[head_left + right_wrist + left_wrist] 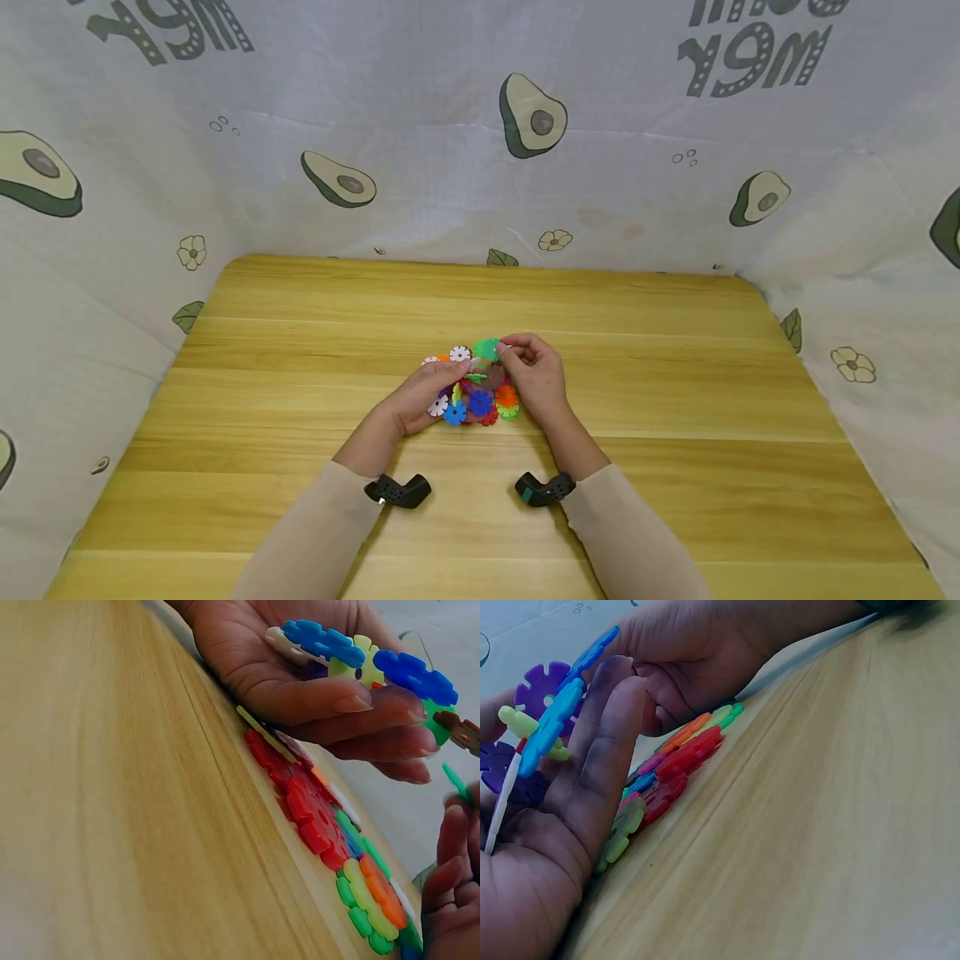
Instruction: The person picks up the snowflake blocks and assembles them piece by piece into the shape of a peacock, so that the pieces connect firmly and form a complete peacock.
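Observation:
My left hand [420, 393] holds a cluster of interlocking plastic snowflake discs, thumb on top and fingers beneath. The cluster includes a light blue disc [324, 643], a dark blue disc [416, 677], a purple disc [538, 684], a yellow-green disc [364, 660] and a white disc [504, 799]. A brown disc [463, 735] sticks out at its end. Just beyond, my right hand [538, 375] pinches a green disc [487, 348] between thumb and fingers. In the right wrist view that disc shows edge-on, close to the brown one.
Below the hands, loose snowflake discs lie piled on the wooden table [675, 375], among them a red disc [315, 825] and an orange disc [383, 892]. A printed cloth [450, 108] hangs behind the table and along its sides. Black wrist devices [405, 492] sit on both sleeves.

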Available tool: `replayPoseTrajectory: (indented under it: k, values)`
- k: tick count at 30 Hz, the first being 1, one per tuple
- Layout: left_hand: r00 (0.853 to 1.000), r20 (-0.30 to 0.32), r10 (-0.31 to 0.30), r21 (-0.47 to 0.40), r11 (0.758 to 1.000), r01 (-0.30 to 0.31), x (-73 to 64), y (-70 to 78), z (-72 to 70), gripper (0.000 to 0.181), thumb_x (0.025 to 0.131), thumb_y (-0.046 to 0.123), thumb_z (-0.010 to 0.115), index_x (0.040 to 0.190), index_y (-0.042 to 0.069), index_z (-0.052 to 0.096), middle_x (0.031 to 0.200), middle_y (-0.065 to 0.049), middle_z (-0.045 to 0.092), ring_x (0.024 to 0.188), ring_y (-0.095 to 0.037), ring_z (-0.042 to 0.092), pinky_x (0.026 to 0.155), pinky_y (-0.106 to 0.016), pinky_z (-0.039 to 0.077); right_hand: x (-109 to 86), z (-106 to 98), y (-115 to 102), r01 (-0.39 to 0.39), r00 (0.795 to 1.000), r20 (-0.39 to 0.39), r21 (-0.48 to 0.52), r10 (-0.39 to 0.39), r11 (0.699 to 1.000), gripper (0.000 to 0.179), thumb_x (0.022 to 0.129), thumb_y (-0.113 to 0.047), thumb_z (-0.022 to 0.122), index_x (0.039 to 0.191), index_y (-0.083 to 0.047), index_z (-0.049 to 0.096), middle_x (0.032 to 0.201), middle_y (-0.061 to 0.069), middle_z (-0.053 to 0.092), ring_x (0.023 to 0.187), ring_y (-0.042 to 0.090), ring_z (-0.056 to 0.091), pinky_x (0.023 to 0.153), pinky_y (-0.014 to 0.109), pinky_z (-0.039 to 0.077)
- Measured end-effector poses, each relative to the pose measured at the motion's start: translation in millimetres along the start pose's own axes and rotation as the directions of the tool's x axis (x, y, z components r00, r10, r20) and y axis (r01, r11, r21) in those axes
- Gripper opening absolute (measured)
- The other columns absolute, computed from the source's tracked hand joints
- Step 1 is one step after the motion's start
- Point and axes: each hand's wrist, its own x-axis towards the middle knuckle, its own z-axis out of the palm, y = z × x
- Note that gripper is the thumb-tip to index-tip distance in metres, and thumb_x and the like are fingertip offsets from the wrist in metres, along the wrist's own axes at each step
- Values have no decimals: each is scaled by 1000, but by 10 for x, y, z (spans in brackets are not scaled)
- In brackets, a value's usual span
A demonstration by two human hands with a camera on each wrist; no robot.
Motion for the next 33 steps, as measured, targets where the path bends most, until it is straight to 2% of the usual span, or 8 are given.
replayPoseTrajectory:
  k: [5,12,17,22,25,28,33]
  values:
    - [1000,12,-5,7,1000,5,-4,11,6,37,112,31,38,119,4,62,101,-4,75,87,-15,75,76,-29,65,-8,-3,-9,-12,1000,26,49,11,999,19,93,-11,73,106,3,70,73,-13,69,68,4,62,62,16,52]
    - [1000,8,2,55,999,-3,14,0,6,35,112,30,40,112,4,63,90,-1,74,77,-14,73,72,-31,65,-19,2,-22,-11,999,41,32,9,999,21,92,-12,76,101,6,71,73,-14,71,68,4,65,61,16,53]
    - [1000,-3,13,82,997,-13,24,-9,18,32,112,27,41,108,4,64,90,-2,72,76,-15,73,70,-30,65,-29,9,-30,-21,999,44,36,19,999,18,91,-11,76,96,6,70,71,-15,71,67,4,66,61,16,55]
    - [999,-46,22,159,987,-14,22,-23,35,38,111,27,43,119,-5,62,91,-1,72,76,-14,73,67,-29,65,-44,10,-19,-22,999,46,41,20,999,19,91,-10,76,95,7,71,71,-13,71,66,3,65,59,16,53]
    - [997,-68,44,246,969,-26,16,-30,33,46,111,29,45,126,-11,61,89,2,73,78,-12,72,69,-26,63,-58,18,-8,0,998,61,34,-2,999,19,91,-9,76,96,9,71,75,-12,72,68,3,66,60,15,54]
    - [995,-71,77,313,948,-51,12,-37,28,50,110,31,46,129,-13,60,94,6,75,88,-9,70,77,-22,61,-70,29,4,24,997,67,33,-26,999,19,91,-8,76,97,10,71,78,-10,73,71,3,67,61,15,55]
    - [995,-82,53,252,967,-31,17,-58,30,52,111,33,43,134,-12,56,100,3,72,90,-11,70,78,-25,63,-70,17,9,32,998,57,-10,-31,999,21,94,-15,75,100,5,75,82,-7,74,73,3,68,65,16,56]
